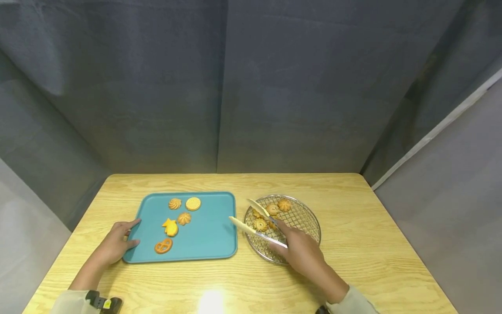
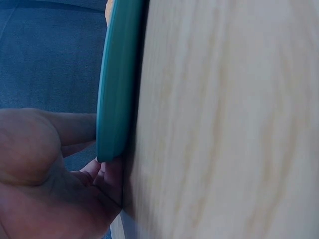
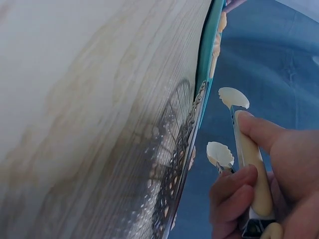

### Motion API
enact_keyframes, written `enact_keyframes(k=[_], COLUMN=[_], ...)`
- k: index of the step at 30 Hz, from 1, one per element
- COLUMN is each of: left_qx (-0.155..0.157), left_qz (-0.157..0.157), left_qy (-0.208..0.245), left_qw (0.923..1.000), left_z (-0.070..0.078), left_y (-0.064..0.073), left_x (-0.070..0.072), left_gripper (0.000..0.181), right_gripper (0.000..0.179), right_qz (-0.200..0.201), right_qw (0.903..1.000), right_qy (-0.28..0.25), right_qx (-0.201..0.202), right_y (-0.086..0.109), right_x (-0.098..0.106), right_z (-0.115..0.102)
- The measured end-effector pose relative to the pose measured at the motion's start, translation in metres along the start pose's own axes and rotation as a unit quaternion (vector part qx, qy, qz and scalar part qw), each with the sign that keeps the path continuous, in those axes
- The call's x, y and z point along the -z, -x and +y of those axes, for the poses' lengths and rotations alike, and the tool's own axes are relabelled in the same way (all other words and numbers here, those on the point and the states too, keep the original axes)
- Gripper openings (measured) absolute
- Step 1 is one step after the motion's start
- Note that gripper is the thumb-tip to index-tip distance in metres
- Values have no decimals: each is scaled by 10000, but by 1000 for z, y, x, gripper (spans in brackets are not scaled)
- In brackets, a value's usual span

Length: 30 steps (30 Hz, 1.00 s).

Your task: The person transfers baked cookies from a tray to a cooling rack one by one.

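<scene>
At the left end of the blue tray [image 1: 208, 235], my left hand [image 1: 113, 242] grips the rim, thumb on the upper side and fingertips at the underside in the left wrist view. On the tray lie a pretzel [image 1: 163, 246], a yellow fish-like biscuit [image 1: 170, 227], a round biscuit [image 1: 193, 203], a swirl cookie [image 1: 174, 203] and a flower-shaped cookie [image 1: 184, 218]. My right hand [image 1: 302, 250] holds tongs [image 1: 245, 226] over a round wire rack [image 1: 306, 218]. The tongs' pale tips stand apart with nothing between them. Several cookies [image 1: 284, 204] lie on the rack, some partly hidden by the tongs.
Tray and rack stand side by side on a light wooden table [image 1: 364, 226], a narrow gap between them. Grey cloth panels [image 1: 290, 109] rise behind the table and along both sides. A bright glare spot [image 1: 211, 302] shows near the front edge.
</scene>
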<state>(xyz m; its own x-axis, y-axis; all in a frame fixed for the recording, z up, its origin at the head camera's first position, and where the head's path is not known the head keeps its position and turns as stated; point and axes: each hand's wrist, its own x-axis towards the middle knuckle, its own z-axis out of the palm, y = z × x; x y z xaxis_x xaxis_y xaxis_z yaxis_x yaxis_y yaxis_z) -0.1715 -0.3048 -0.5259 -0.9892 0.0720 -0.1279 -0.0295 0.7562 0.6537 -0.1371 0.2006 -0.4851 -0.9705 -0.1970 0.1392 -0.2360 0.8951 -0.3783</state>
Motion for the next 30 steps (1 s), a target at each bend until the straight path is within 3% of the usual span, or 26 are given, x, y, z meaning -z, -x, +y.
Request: enact_keyframes(k=[6, 22, 30], left_qx=[-12, -49, -35], left_qz=[-15, -15, -39], left_qy=[7, -53, 24], left_qw=[10000, 10000, 10000], left_z=[-2, -1, -1], left_y=[0, 1, 0], left_x=[0, 0, 0], left_gripper=[65, 65, 65], right_gripper=[78, 81, 83], right_qz=[-142, -253, -351], right_qw=[9998, 9986, 9986], right_qy=[115, 299, 73], right_qx=[-32, 360, 385], right_y=[-9, -23, -26], right_x=[-6, -21, -25], right_z=[-8, -30, -39])
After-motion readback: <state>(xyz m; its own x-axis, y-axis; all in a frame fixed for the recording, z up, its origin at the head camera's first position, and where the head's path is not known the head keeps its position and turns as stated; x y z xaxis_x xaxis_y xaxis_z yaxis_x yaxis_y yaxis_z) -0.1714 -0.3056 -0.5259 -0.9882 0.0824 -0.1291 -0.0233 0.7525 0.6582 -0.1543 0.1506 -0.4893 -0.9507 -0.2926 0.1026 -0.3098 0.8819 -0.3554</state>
